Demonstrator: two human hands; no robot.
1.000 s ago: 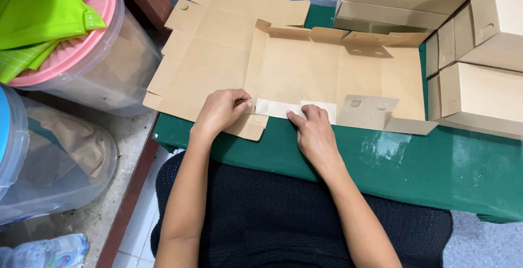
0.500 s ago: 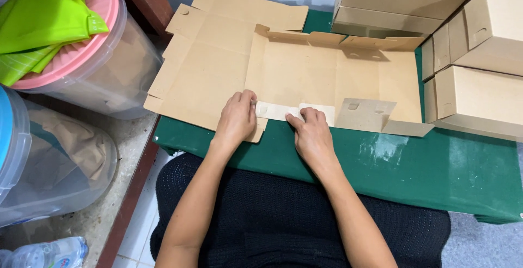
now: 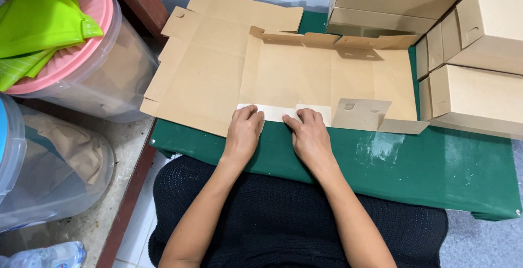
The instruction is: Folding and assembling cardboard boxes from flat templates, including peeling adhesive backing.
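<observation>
With both the left hand and right hand pressing flat, unclenched, on the near flap of the unfolded brown cardboard box blank on the green tabletop, uneven pressure could skew the crease.

Both bare forearms reached forward from the lap, converging slightly. The left hand lay palm-down, fingers stretched flat and close together. The right hand lay just beside it, fingers pressed down likewise; its thumb seemed tucked underneath.
</observation>
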